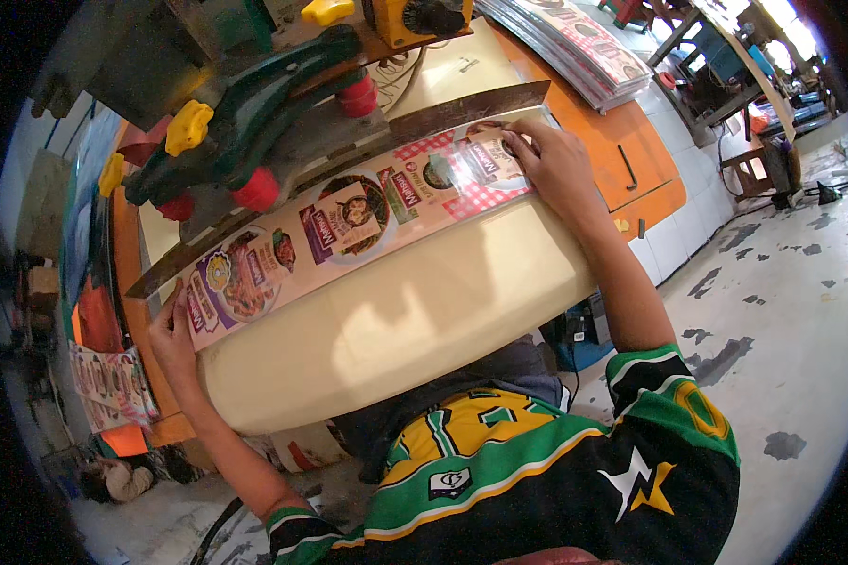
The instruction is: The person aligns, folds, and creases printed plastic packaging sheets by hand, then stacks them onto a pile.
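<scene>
1. The orange counter [589, 127] runs off under the machine; the cream rounded board [377, 344] covers its near middle, hiding how the board is supported.
2. The dark green machine [273, 113] stands at far left, cut off by the dark rim; its working parts are hard to make out.
3. The printed strip [349, 221] lies across the board's far part, against the metal bar [469, 111]. Uneven pressure from the two ends could skew it; the board's smooth curve might let it slide nearer. Glare washes out its right part.
4. The right hand [545, 160], fingers bent, touches the strip's right end; the left hand [170, 330] touches its left end. I cannot tell whether either pinches it, as the fingertips are partly hidden. Fingers so near the bar could get scraped.
5. The hex key [628, 168], loose at right, could be knocked off.
</scene>
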Tool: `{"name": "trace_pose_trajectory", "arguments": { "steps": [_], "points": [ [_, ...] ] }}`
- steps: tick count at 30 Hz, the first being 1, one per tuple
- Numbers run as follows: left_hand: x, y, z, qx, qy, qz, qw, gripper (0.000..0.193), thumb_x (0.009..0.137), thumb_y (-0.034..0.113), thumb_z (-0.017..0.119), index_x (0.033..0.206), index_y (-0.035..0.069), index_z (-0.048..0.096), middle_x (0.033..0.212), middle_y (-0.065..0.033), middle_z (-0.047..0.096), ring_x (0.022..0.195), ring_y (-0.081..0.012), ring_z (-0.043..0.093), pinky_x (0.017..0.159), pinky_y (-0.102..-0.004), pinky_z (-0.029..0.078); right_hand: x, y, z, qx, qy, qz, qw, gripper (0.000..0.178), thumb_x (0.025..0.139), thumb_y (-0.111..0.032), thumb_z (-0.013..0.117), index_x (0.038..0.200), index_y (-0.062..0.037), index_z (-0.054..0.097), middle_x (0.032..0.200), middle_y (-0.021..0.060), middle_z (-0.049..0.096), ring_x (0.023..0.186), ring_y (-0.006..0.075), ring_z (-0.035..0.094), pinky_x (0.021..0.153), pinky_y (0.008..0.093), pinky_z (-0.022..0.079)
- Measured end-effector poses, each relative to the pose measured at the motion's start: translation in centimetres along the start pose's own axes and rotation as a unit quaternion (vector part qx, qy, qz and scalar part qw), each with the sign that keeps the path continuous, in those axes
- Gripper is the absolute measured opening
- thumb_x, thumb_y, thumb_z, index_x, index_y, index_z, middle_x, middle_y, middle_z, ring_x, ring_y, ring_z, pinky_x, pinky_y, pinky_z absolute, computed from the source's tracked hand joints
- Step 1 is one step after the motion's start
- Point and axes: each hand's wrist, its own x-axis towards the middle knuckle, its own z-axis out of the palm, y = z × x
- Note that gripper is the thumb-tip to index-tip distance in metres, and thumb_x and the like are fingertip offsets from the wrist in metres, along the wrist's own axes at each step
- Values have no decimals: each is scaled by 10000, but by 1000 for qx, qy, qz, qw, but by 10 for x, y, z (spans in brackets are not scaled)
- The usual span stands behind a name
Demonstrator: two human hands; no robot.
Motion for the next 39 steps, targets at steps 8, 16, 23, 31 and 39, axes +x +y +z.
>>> {"name": "trace_pose_trajectory", "arguments": {
  "steps": [8, 16, 23, 31, 39],
  "points": [
    [-4, 15, -2, -8, 3, -6, 1000, 326, 1051, 212, 582, 1330, 83, 690, 1147, -229, 742, 1020, -173, 676, 925, -341, 504, 0, -10, -2, 13, -37, 67, 997, 291, 978, -368, 652, 1088, -122, 762, 894, 206, 735, 863, 390, 707, 796, 487, 536],
    [-8, 25, 1, -13, 36, -11, 999, 317, 1020, 225, 615, 1300, 108, 707, 1086, -250, 737, 932, -167, 677, 873, -338, 515, 0, -17, -7, 5, -35, 93, 995, 323, 964, -381, 672, 1097, -100, 763, 930, 206, 741, 885, 373, 717, 805, 468, 532],
    [-6, 13, 2, 1, 50, -7, 999, 304, 1016, 285, 632, 1279, 162, 723, 1099, -217, 737, 926, -191, 715, 848, -332, 520, 0, -15, -2, 20, -36, 93, 995, 305, 976, -380, 659, 1086, -110, 748, 845, 204, 712, 837, 368, 699, 758, 482, 510],
    [-2, 17, 2, -13, 31, 25, 999, 301, 1019, 241, 617, 1280, 134, 722, 1085, -227, 738, 934, -178, 703, 864, -322, 514, 0, -21, -12, -1, -38, 68, 997, 311, 990, -382, 653, 1067, -95, 749, 801, 199, 706, 748, 353, 693, 684, 449, 496],
    [-9, 19, 0, -9, 43, -8, 999, 332, 1041, 263, 607, 1307, 88, 701, 1142, -211, 749, 1002, -175, 675, 907, -336, 506, 0, -10, -2, 5, -26, 56, 998, 291, 970, -379, 668, 1061, -120, 765, 879, 198, 742, 852, 379, 720, 771, 482, 528]
  ]
}}
